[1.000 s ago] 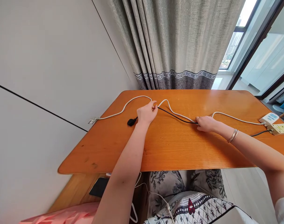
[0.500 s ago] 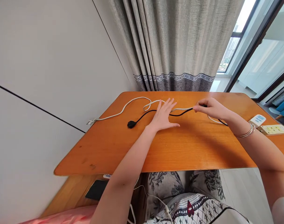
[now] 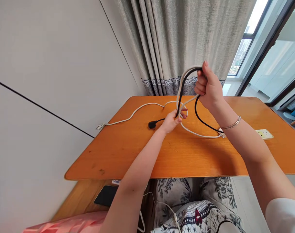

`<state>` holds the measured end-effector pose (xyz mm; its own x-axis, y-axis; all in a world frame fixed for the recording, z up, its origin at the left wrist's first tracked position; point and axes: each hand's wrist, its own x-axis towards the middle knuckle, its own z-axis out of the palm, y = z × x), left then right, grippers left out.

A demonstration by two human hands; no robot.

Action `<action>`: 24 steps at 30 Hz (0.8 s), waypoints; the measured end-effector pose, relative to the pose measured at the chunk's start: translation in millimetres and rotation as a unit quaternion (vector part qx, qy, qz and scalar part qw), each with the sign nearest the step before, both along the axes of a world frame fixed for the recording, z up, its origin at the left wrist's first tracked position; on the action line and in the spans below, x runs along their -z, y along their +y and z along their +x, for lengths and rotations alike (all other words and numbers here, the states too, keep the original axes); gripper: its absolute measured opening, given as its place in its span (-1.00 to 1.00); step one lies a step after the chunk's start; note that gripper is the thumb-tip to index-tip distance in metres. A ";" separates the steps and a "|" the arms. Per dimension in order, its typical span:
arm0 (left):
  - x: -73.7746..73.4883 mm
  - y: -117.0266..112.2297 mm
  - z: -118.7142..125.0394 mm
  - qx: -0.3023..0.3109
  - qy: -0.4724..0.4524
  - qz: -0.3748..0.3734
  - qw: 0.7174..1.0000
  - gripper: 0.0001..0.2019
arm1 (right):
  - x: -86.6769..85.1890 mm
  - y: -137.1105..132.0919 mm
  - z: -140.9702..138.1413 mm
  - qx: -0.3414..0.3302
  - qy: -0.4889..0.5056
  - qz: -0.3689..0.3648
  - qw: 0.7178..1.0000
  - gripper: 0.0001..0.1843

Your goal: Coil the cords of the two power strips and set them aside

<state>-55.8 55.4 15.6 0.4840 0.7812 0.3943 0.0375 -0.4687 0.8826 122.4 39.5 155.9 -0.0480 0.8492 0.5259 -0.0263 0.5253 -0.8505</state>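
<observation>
At lower left, a dark slab (image 3: 105,195) lies below the table's (image 3: 186,158) near edge. Mid-frame, your left hand (image 3: 172,122) curls round the looped white cable (image 3: 202,136) and black cable (image 3: 210,127), black plug (image 3: 152,124) just beside; right of centre, your raised right hand (image 3: 212,87) grips both. Curtain (image 3: 186,38) behind.

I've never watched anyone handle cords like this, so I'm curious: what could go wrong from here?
The black cord and white cord run together through the right hand and left hand, so their loops might tangle.

The black plug lies loose on the table; a tug on its cord could drag it.

The white cord's plug sits at the table's left edge, so a bump might knock it off.
</observation>
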 end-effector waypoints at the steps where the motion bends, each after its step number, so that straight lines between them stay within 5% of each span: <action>1: -0.9 -4.1 3.5 0.020 -0.013 -0.005 1.000 0.04 | -3.5 2.5 -3.5 0.004 -0.006 0.003 1.000 -0.23; 9: -27.0 -27.2 33.7 0.173 -0.078 0.026 0.981 -0.09 | -39.9 6.3 -32.3 -0.077 0.086 0.005 0.993 -0.26; 14: -41.6 -41.9 71.0 0.254 -0.066 -0.044 0.964 -0.43 | -65.6 18.4 -32.7 -0.035 0.095 -0.017 0.995 -0.35; 19: -27.4 -45.4 88.4 0.268 -0.011 -0.109 0.957 -0.40 | -100.1 15.2 -6.4 0.034 0.210 -0.073 0.974 -0.54; 24: -4.9 -20.8 71.6 0.261 0.035 -0.145 0.954 -0.39 | -124.5 19.9 45.0 0.112 0.281 -0.043 0.952 -0.58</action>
<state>15.8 34.6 20.5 0.8534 0.4988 0.1514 -0.0709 -0.1767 0.9817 167.4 59.4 280.4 0.4082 0.8459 0.3434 -0.3855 0.5007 -0.7751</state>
